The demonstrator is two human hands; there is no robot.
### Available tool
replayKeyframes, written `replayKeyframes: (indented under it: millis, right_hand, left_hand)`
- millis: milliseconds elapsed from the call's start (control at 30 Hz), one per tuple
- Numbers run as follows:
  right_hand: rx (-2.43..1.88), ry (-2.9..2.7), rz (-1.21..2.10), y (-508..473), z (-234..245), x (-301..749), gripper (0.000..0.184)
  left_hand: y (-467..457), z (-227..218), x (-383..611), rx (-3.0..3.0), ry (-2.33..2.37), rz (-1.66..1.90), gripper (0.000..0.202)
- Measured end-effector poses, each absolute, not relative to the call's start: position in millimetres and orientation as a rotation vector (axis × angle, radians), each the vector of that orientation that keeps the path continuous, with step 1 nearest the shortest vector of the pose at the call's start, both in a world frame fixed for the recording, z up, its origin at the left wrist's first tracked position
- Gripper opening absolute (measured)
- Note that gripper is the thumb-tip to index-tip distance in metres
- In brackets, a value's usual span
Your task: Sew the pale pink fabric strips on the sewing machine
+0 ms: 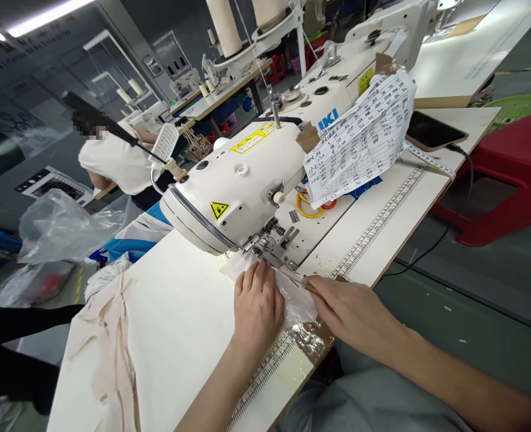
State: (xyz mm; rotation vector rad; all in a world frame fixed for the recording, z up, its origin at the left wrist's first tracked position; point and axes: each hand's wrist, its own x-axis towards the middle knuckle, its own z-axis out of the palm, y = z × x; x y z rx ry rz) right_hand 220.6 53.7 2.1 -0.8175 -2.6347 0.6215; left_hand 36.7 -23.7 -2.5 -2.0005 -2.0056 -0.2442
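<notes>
My left hand (258,300) lies palm down on a pale, thin piece of fabric (299,303), its fingers stretched toward the needle area of a white sewing machine (242,174). The fabric runs up to the presser foot (265,249), which is partly hidden behind metal guides. On the right, my right hand (344,309) is closed around a thin tool with a brownish handle (312,289). The tool's slim metal end points at the fabric just before the foot; its exact kind is unclear.
Light pink fabric (116,354) lies on the table's left. Yellow-handled scissors (309,207) rest behind handwritten paper (359,141) hanging on the machine. A phone (436,131) with a cable and a red stool (508,174) are right. Another person (116,156) sits at the back left.
</notes>
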Motion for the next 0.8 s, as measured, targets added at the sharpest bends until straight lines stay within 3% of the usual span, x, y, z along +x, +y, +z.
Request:
replayKeyframes:
  millis: [233, 800]
  right_hand:
    - [-0.845, -2.378, 0.848, 70, -8, 232, 0.025]
    - [-0.854, -2.329, 0.881, 67, -6, 234, 0.023]
  left_hand:
    - [-25, 0, 44, -1.983, -2.011, -0.257, 0.035]
    - [-29, -3, 47, -2.008, -2.001, -0.193, 0.038]
